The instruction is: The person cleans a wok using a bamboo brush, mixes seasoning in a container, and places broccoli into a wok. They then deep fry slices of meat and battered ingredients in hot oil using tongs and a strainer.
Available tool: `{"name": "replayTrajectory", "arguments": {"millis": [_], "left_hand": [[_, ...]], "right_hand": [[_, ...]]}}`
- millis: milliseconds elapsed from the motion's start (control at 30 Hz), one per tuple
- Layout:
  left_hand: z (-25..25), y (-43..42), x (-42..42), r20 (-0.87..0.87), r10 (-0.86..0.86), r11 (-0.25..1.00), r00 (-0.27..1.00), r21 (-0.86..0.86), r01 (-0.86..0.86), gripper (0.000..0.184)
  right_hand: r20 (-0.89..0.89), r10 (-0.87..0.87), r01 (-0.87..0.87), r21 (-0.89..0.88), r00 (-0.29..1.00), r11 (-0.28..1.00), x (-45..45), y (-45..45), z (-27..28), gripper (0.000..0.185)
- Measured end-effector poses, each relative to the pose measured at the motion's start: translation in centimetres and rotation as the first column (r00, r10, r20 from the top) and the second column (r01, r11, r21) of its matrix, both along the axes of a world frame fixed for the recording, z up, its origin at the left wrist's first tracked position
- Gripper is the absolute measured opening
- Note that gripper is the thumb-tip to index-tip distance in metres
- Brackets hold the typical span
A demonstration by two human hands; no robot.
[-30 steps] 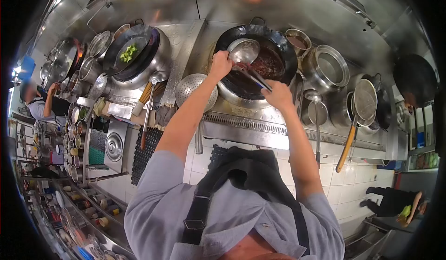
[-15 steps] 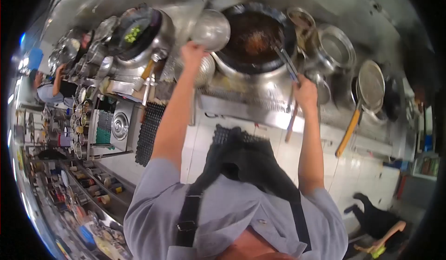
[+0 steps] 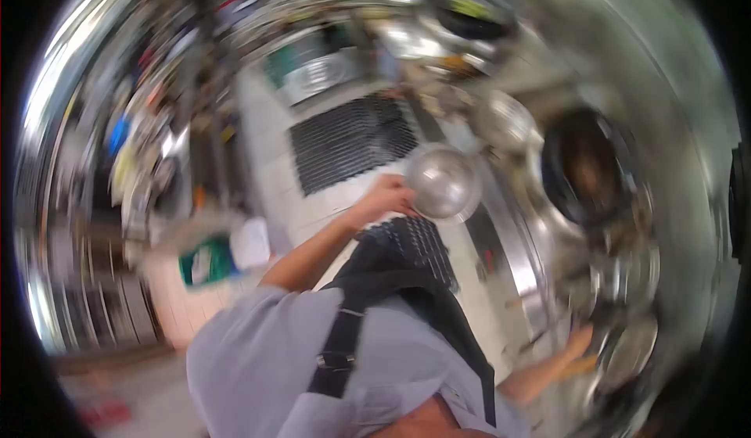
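Observation:
My left hand is closed on the rim of a round metal bowl, held out over the floor in front of the stove edge. Blur smears my right hand, low on the right by the stove front; its fingers do not show clearly. Close to it are a yellow-handled strainer and several pots. A black wok with brown contents sits on the stove, up and to the right of the bowl.
Another wok with something green in it stands farther along the stove. A perforated metal bowl lies between the woks. Black mats cover part of the floor. Blurred shelves and a green crate are at left.
My view has swung left, away from the stove. My left hand has carried the bowl from beside the wok out over the floor. My right hand has left the wok; its metal utensil no longer shows clearly.

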State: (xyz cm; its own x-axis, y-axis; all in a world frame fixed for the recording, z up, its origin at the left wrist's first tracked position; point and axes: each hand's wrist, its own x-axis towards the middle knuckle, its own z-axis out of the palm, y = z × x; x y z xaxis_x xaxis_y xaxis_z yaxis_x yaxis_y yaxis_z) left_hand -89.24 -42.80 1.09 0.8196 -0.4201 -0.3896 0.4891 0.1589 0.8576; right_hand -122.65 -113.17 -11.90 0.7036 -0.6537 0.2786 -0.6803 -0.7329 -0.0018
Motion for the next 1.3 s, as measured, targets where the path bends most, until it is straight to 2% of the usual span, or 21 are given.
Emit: {"name": "replayTrajectory", "arguments": {"millis": [33, 100, 167, 233, 267, 300, 333, 367, 400, 433, 467, 533, 700, 800, 867, 933, 1000, 1067, 1100, 1167, 1300], "left_hand": [[-0.1, 1.8, -1.1, -0.017, 0.023, 1.0, 1.0, 0.017, -0.023, 0.029], [-2.4, 4.8, -3.5, -0.003, 0.141, 0.987, 0.99, -0.078, -0.141, 0.024], [-4.7, 8.1, -5.2, -0.033, 0.255, 0.966, 0.966, -0.041, -0.256, 0.019], [-5.9, 12.4, -7.3, -0.055, 0.349, 0.936, 0.936, -0.022, -0.351, 0.017], [-6.5, 14.6, -7.6, -0.066, 0.379, 0.925, 0.923, -0.015, -0.381, 0.016], [-6.2, 17.0, -8.8, -0.066, 0.401, 0.915, 0.914, -0.007, -0.402, 0.015], [-6.6, 20.0, -10.1, -0.071, 0.422, 0.906, 0.904, 0.004, -0.423, 0.015], [-7.1, 23.0, -11.4, -0.077, 0.438, 0.899, 0.896, 0.015, -0.438, 0.015], [-8.1, 26.5, -12.6, -0.053, 0.469, 0.883, 0.882, 0.022, -0.468, 0.015], [-7.9, 29.9, -14.0, -0.053, 0.51, 0.86, 0.858, 0.038, -0.509, 0.014], [-7.5, 33.3, -15.6, -0.055, 0.551, 0.835, 0.833, 0.052, -0.548, 0.014], [-7.9, 39.9, -18.9, -0.047, 0.679, 0.732, 0.732, 0.109, -0.672, 0.013], [-7.3, 53.2, -28.8, -0.039, 0.952, 0.306, 0.303, 0.159, -0.939, 0.025], [-5.5, 57.6, -33.3, -0.031, 0.993, 0.116, 0.113, 0.118, -0.986, 0.024], [-5.7, 59.2, -35.4, -0.034, 0.999, 0.005, 0.002, 0.095, -0.995, 0.023], [-6.9, 59.8, -36.6, -0.034, 0.995, -0.089, -0.092, 0.072, -0.993, 0.023], [-8.1, 59.9, -36.9, -0.091, 0.986, -0.139, -0.141, 0.025, -0.99, 0.023], [-8.9, 59.6, -36.5, -0.13, 0.975, -0.184, -0.182, 0.0, -0.983, 0.023], [-9.0, 59.5, -35.9, -0.141, 0.971, -0.198, -0.195, -0.004, -0.98, 0.023], [-9.0, 59.8, -34.4, -0.166, 0.958, -0.233, -0.232, 0.016, -0.972, 0.022], [-7.8, 62.1, -29.8, -0.181, 0.927, -0.319, -0.33, 0.085, -0.944, 0.023]], "right_hand": [[-0.154, -0.06, 0.088, 0.183, 0.986, 0.979, 2.9, 2.9, 4.3, 0.048], [-0.186, -0.203, 0.234, 0.166, 0.961, 0.958, 9.0, 12.4, 11.8, 0.042], [-0.101, -0.054, 0.075, 0.211, 0.993, 0.975, 13.6, 13.5, 8.1, 0.04], [-0.048, 0.282, -0.25, 0.341, 0.958, 0.906, 19.6, 20.1, 3.7, 0.038], [-0.045, 0.579, -0.489, 0.485, 0.814, 0.725, 22.5, 26.8, 4.2, 0.034], [-0.056, 0.653, -0.577, 0.416, 0.755, 0.703, 24.4, 30.5, -0.4, 0.033], [-0.074, 0.661, -0.407, 0.735, 0.747, 0.543, 24.9, 42.3, 5.2, 0.039], [0.096, 0.781, -0.58, 0.726, 0.617, 0.369, 26.3, 44.2, -3.1, 0.042], [0.026, 0.884, -0.481, 0.847, 0.466, 0.228, 27.7, 48.4, -6.7, 0.043], [-0.174, 0.875, -0.248, 0.917, 0.452, 0.311, 27.1, 57.4, -1.8, 0.041], [-0.225, 0.924, -0.203, 0.934, 0.308, 0.295, 27.3, 63.3, -1.4, 0.042], [-0.062, 0.998, -0.395, 0.916, 0.03, 0.069, 27.8, 70.4, -6.4, 0.042], [-0.139, 0.939, -0.439, 0.898, -0.314, -0.013, 29.7, 90.4, -1.6, 0.043], [-0.119, 0.901, -0.537, 0.832, -0.416, -0.138, 32.7, 99.1, -1.0, 0.04], [-0.032, 0.827, -0.521, 0.79, -0.562, -0.324, 35.9, 104.6, -2.2, 0.043], [-0.089, 0.828, -0.341, 0.931, -0.553, -0.128, 38.2, 111.3, 1.0, 0.047], [0.032, 0.82, -0.184, 0.969, -0.572, -0.166, 41.6, 118.1, 1.1, 0.044], [0.277, 0.865, 0.058, 0.959, -0.419, -0.279, 45.4, 126.0, 1.2, 0.039], [0.284, 0.905, 0.012, 0.955, -0.316, -0.296, 45.9, 130.0, 4.4, 0.036], [0.476, 0.861, 0.09, 0.879, -0.179, -0.468, 49.7, 139.1, 4.4, 0.032], [0.59, 0.806, -0.036, 0.805, -0.056, -0.592, 54.9, 157.0, 5.9, 0.024]]}}
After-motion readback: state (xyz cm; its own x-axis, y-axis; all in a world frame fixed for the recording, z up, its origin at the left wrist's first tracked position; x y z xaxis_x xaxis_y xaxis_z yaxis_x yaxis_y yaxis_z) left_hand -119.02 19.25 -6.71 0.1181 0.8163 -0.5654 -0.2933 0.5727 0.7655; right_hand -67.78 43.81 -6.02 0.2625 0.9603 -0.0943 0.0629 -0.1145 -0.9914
